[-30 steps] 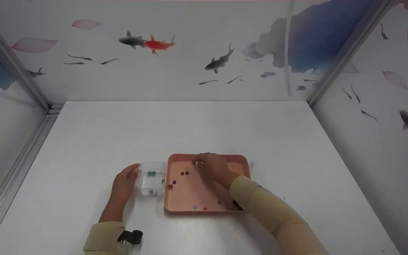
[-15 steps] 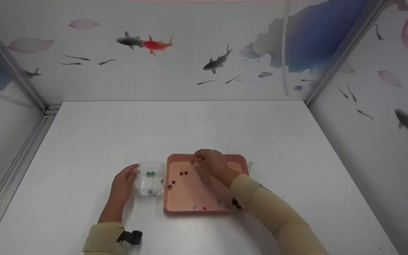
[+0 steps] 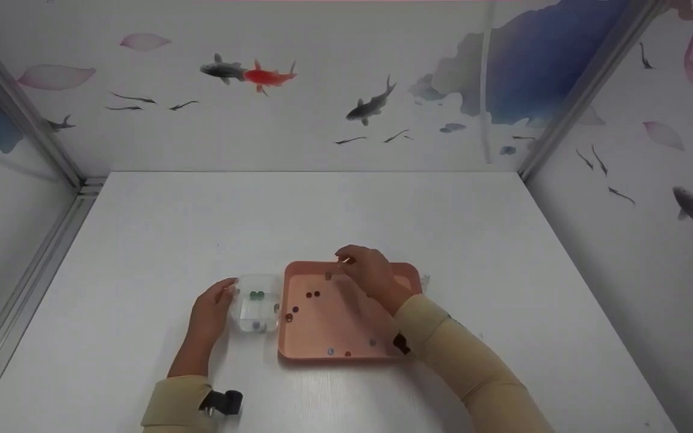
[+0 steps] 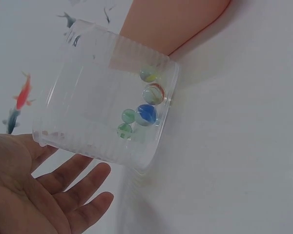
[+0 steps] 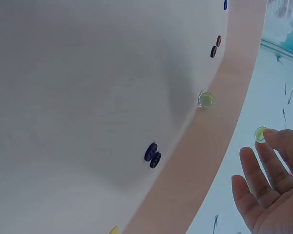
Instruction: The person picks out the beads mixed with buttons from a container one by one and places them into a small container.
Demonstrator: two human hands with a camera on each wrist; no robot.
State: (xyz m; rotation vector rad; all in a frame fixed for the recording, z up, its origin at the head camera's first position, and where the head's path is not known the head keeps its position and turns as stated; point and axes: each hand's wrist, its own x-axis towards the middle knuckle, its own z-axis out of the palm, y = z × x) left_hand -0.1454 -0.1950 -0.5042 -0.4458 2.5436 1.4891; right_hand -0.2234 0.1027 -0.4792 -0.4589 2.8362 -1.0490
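Note:
At the tray's left stands a clear plastic container [image 3: 258, 305] with several glass marbles; the left wrist view shows a blue one [image 4: 146, 115] and green ones among them. The left hand [image 3: 209, 313] holds the container's left side, fingers [image 4: 85, 187] along its wall. In the right wrist view the right hand [image 5: 273, 180] pinches a clear yellowish marble [image 5: 261, 134] between thumb and fingertip. That hand [image 3: 370, 273] is raised over the far rim of the pink tray [image 3: 352, 359]. Another marble [image 5: 206, 100] lies against the tray's wall.
Small dark buttons [image 3: 313, 294] lie in the tray's left half, with a red button [image 3: 348, 354] and a pale round piece [image 3: 331, 351] near its front edge. A small clear item [image 3: 425, 280] sits beyond the tray's right rim. Printed walls enclose the white table.
The right hand has lifted from the tray's far side, moving up and slightly right, uncovering the marble near the far rim. The left hand and container have stayed in place.

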